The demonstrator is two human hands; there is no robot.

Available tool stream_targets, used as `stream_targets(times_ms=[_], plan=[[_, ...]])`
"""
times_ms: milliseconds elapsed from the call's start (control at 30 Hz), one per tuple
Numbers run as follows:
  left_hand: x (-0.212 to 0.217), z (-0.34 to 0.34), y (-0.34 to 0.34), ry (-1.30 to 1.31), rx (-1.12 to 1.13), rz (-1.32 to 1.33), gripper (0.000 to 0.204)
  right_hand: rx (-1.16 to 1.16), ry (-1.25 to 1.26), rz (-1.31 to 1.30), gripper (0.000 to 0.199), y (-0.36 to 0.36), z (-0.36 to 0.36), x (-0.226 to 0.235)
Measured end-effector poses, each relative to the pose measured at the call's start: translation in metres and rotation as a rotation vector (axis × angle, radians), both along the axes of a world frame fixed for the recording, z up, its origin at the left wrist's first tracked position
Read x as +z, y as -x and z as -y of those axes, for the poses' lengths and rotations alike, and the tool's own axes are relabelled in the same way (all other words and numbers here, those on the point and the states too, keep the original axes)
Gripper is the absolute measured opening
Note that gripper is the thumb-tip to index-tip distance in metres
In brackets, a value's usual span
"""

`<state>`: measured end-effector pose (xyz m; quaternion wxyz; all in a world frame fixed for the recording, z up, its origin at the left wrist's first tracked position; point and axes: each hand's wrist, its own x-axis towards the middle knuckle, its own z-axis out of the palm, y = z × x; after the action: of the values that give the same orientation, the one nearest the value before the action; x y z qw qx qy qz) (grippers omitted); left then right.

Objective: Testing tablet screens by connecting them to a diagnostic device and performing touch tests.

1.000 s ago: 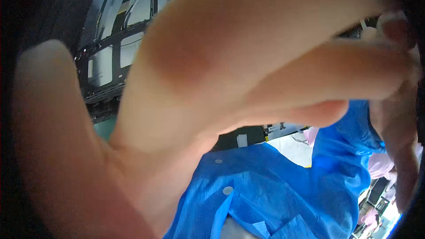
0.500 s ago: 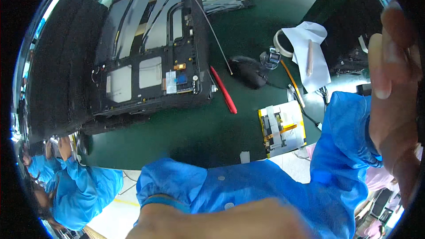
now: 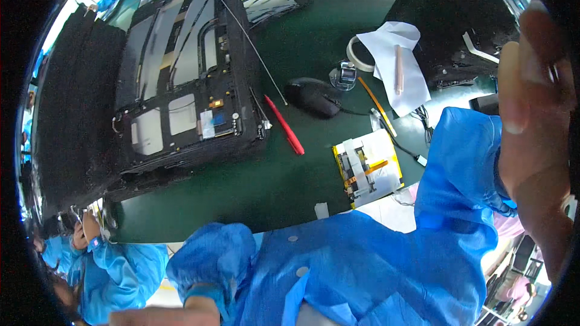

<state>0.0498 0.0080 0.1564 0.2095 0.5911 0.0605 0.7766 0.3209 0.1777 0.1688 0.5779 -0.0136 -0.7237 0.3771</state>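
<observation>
Hovering high at the right, the person's right hand [image 3: 534, 102] had its fingers loosely bent, and I could not tell how far they parted or whether they gripped anything; the left hand [image 3: 157, 317], blurred and mostly cut off at the near edge, told me no more. The flat pack with yellow edges [image 3: 380, 184] lay on the green counter [image 3: 272, 187], right of the middle near its near edge. Its pale strips and orange ribbon were in place, so that part looked done to me. The dark framed panel [image 3: 175, 72] lay at the left, its parts uncovered and well apart from the pack; it looked unfinished, though how much was left I could not judge. Between them lay a red pen [image 3: 284, 125], with a black mouse [image 3: 314, 96] farther off.
</observation>
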Motion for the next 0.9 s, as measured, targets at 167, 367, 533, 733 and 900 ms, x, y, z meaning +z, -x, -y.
stream_targets(times_ms=[167,367,533,733,900], plan=[[-0.031,-0.031,-0.004,0.044,0.238,0.095,0.025,0.033,-0.001,0.030,0.036,0.003,-0.010,0.012],[-0.093,-0.045,-0.002,0.137,0.747,-0.317,0.015,-0.490,-0.167,0.804,0.048,0.050,-0.187,-0.050],[-0.132,-0.045,-0.002,0.253,0.842,-0.799,0.017,-0.376,-0.650,1.185,0.095,0.128,-0.314,-0.174],[-0.140,-0.038,0.002,0.440,1.080,-0.922,0.026,-0.015,-0.973,1.401,0.084,0.201,-0.331,-0.200],[-0.155,-0.040,-0.005,0.504,1.166,-0.964,0.030,0.215,-0.936,0.954,0.066,0.226,-0.345,-0.224]])
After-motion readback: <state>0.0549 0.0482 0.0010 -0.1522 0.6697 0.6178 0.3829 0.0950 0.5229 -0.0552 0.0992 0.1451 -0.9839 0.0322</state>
